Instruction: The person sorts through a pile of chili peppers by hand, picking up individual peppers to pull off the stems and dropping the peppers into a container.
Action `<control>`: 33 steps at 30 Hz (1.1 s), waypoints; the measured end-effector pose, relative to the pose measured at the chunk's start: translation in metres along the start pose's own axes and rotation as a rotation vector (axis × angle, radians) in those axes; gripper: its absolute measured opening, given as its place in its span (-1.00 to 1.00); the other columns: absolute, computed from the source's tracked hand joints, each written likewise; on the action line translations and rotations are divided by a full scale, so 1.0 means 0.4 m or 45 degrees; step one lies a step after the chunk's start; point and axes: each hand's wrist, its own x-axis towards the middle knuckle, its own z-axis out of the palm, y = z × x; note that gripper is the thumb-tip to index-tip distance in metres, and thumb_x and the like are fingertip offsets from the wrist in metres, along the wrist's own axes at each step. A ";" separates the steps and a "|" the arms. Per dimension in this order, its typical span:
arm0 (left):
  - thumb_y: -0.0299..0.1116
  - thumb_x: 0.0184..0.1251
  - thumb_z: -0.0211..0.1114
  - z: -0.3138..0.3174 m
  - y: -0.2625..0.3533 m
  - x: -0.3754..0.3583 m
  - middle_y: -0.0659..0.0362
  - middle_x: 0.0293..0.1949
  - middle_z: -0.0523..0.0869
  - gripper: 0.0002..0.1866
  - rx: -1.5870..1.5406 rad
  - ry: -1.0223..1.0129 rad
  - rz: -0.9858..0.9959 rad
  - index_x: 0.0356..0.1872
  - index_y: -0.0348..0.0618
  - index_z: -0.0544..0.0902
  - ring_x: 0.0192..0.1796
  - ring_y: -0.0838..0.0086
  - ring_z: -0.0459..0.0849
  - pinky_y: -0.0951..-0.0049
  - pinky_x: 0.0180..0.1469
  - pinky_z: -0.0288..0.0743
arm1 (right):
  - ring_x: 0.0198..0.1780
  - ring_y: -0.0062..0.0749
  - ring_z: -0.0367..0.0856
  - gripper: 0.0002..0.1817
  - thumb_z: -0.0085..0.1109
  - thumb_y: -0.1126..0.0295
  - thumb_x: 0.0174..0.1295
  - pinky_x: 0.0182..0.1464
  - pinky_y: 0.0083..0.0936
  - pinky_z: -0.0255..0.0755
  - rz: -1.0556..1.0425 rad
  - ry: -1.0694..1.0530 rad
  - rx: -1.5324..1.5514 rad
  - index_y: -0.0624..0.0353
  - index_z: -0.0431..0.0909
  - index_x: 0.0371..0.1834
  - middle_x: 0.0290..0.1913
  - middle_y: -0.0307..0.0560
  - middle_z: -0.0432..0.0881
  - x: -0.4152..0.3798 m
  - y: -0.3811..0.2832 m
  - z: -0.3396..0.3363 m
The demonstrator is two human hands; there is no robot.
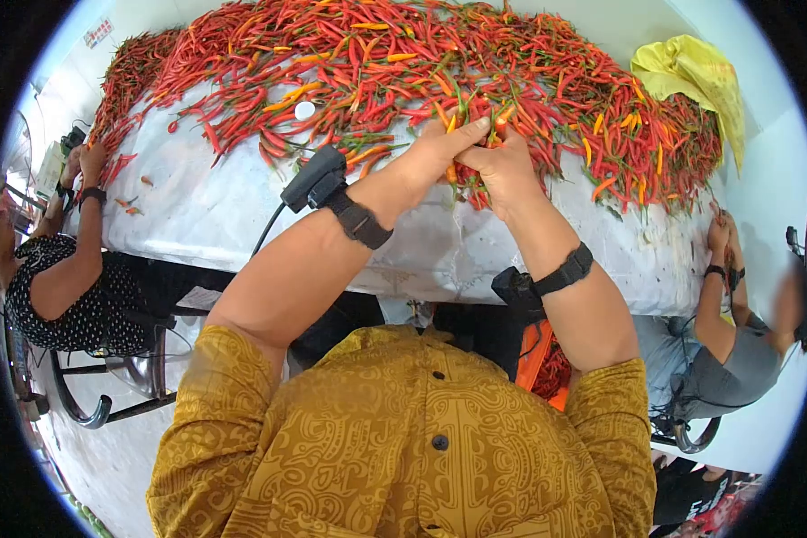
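Your left hand (439, 148) pinches a chili (451, 170) at the near edge of the chili pile (403, 63), fingers closed on it. Your right hand (502, 166), touching the left, grips the same pepper from the other side. It looks light, thin-skinned and slick, so hold it near the stem. The table edge (403, 269) lies just beneath; co-workers' hands (90, 166) crowd both ends.

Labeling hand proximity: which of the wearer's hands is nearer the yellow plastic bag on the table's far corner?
Right. The right hand is in the chilli pile on the yellow bag side; the left hand touches it on the side away from the bag.
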 end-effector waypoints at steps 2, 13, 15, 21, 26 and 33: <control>0.01 0.30 0.09 0.006 -0.011 0.007 0.24 -0.08 0.59 -0.55 0.012 0.004 0.079 0.06 -0.06 0.47 -0.05 0.55 0.54 0.44 -0.08 0.43 | -0.17 -0.39 0.58 -0.55 0.21 0.65 -0.07 -0.12 -0.44 0.47 -0.012 -0.024 -0.013 0.27 0.39 -0.03 -0.16 -0.10 0.56 0.006 0.012 -0.016; 0.01 0.29 0.11 0.036 -0.003 -0.008 0.19 -0.07 0.59 -0.54 -0.223 0.006 0.050 0.07 -0.06 0.47 -0.05 0.50 0.56 0.43 -0.05 0.46 | -0.13 -0.35 0.58 -0.48 0.29 0.64 -0.08 -0.15 -0.44 0.51 0.133 -0.159 0.059 0.29 0.34 0.01 -0.16 -0.04 0.55 -0.028 -0.019 -0.040; 0.03 0.27 0.13 0.039 0.004 -0.017 0.19 -0.10 0.60 -0.54 -0.370 -0.098 -0.005 0.06 -0.05 0.48 -0.08 0.49 0.58 0.43 -0.07 0.47 | -0.13 -0.35 0.58 -0.50 0.28 0.64 -0.07 -0.14 -0.45 0.50 0.081 -0.140 -0.025 0.29 0.35 0.00 -0.15 -0.06 0.54 -0.028 -0.012 -0.035; 0.04 0.24 0.17 0.051 -0.004 -0.012 0.24 -0.17 0.60 -0.55 -0.328 -0.125 0.039 0.03 -0.02 0.48 -0.15 0.52 0.58 0.45 -0.12 0.47 | -0.17 -0.36 0.58 -0.54 0.24 0.64 -0.06 -0.15 -0.45 0.48 -0.018 -0.060 -0.034 0.26 0.38 -0.03 -0.15 -0.12 0.54 -0.021 0.015 -0.034; 0.16 0.15 0.18 0.045 0.008 -0.014 0.20 0.06 0.45 -0.33 -0.155 -0.065 0.016 0.21 0.03 0.31 -0.04 0.38 0.53 0.32 -0.10 0.45 | -0.24 -0.40 0.59 -0.59 0.23 0.65 -0.07 -0.22 -0.48 0.49 0.052 0.086 0.021 0.22 0.43 -0.08 -0.23 -0.15 0.57 -0.001 0.019 -0.060; 0.12 0.18 0.15 0.006 0.005 -0.039 0.12 0.25 0.26 -0.22 0.235 0.074 0.004 0.33 -0.05 0.13 -0.04 0.35 0.48 0.22 -0.07 0.39 | -0.36 -0.54 0.56 -0.66 0.21 0.62 -0.06 -0.32 -0.61 0.46 -0.062 0.203 0.100 0.14 0.48 -0.16 -0.31 -0.24 0.58 -0.002 -0.043 -0.207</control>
